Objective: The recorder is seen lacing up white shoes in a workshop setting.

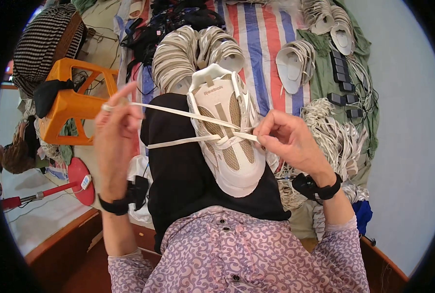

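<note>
A cream and beige shoe upper (217,97) lies across my lap on black cloth, its toe pointing toward me. A flat off-white shoelace (183,113) threads through its lower eyelets near the toe. My right hand (290,141) pinches the lace between thumb and fingertips at the shoe's right edge. Out to the left, my left hand (114,129) is smeared by motion, with the index finger raised. One lace length stretches taut from the shoe to its fingers. Another loose lace end (173,142) trails left below it, over the black cloth.
Stacked shoe uppers (176,56) stand beyond my lap on a striped sheet (251,29); another stack (295,63) is farther right. Bundles of laces (332,129) lie beside my right forearm, near black power adapters (342,73). An orange stool (76,115) stands at left.
</note>
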Demonstrator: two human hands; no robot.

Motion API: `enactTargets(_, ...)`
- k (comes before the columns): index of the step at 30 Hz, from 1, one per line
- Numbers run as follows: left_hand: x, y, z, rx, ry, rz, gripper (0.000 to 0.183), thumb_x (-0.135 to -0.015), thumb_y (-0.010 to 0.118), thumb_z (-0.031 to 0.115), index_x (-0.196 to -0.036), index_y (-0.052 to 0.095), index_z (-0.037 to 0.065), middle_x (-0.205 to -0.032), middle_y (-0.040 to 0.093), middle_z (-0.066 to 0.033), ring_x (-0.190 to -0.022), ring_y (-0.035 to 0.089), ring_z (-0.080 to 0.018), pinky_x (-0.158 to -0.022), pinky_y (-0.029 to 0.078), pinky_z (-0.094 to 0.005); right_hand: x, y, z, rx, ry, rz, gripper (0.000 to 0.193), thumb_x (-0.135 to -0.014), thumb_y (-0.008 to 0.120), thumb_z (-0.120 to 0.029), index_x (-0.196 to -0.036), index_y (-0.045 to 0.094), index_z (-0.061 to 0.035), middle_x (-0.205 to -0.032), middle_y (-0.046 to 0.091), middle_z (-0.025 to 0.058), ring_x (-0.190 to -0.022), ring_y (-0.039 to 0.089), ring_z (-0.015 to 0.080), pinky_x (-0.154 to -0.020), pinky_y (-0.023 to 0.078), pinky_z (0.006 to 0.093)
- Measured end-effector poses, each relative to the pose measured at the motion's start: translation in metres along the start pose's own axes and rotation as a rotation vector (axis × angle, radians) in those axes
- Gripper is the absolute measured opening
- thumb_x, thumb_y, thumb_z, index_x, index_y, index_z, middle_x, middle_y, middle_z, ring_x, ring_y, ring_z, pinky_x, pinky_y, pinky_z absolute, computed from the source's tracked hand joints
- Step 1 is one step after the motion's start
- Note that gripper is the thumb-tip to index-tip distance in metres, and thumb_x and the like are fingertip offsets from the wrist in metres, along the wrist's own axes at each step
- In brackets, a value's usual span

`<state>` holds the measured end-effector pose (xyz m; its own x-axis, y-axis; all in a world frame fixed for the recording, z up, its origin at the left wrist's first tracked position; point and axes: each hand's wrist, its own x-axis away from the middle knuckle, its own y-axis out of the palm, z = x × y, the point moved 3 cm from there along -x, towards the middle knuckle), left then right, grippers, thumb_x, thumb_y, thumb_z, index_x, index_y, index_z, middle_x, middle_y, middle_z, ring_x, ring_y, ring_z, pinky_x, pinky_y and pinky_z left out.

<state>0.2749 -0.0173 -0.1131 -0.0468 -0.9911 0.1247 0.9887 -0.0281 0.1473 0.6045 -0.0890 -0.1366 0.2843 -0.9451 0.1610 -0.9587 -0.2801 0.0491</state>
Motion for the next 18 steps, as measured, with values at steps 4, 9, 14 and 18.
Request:
enactTargets(4,-0.01,-0.086,0.047,-0.023,0.087,0.09,0.05,-0.097,0.054,0.007,-0.145,0.043,-0.005,-0.088,0.064,0.0013,-0.075,0.055,-0.0009,-0.065,0.044,-0.0109,-0.004,-0.012,-0.006,-0.108,0.159,-0.102,0.01,-0.093,0.068,-0.009,-0.094,0.06,-0.0034,-0.087,0.063,-0.0005,-0.079,0.059,0.0063,-0.073,0.048,0.0228)
enactTargets(9,-0.027,-0.292,0.111,-0.005,0.154,0.214,0.058,-0.098,0.05,0.0,-0.152,0.032,0.0,-0.115,0.064,-0.0029,-0.076,0.056,-0.0015,-0.068,0.048,-0.0114,-0.015,-0.011,-0.012,-0.157,0.139,-0.24,0.009,-0.094,0.066,-0.011,-0.097,0.061,-0.0037,-0.084,0.062,-0.0022,-0.077,0.058,0.0051,-0.072,0.047,0.0209)
enactTargets(14,-0.023,-0.447,0.161,0.051,0.22,0.272,0.049,-0.1,0.05,0.0,-0.148,0.04,0.0,-0.133,0.059,-0.0138,-0.104,0.065,-0.0111,-0.078,0.055,-0.014,-0.029,-0.011,-0.02,-0.222,0.093,-0.233,0.014,-0.095,0.066,-0.012,-0.104,0.062,-0.0018,-0.088,0.065,-0.0004,-0.078,0.059,0.0058,-0.073,0.048,0.0216)
enactTargets(18,0.077,-0.536,0.32,-0.483,0.308,0.439,0.045,-0.096,0.052,0.001,-0.141,0.046,-0.001,-0.126,0.062,-0.0138,-0.098,0.065,-0.0149,-0.079,0.054,-0.0202,-0.03,-0.013,-0.002,-0.212,0.036,-0.257,0.015,-0.094,0.066,-0.01,-0.105,0.063,-0.0011,-0.091,0.065,-0.0004,-0.08,0.06,0.0054,-0.074,0.048,0.0213)
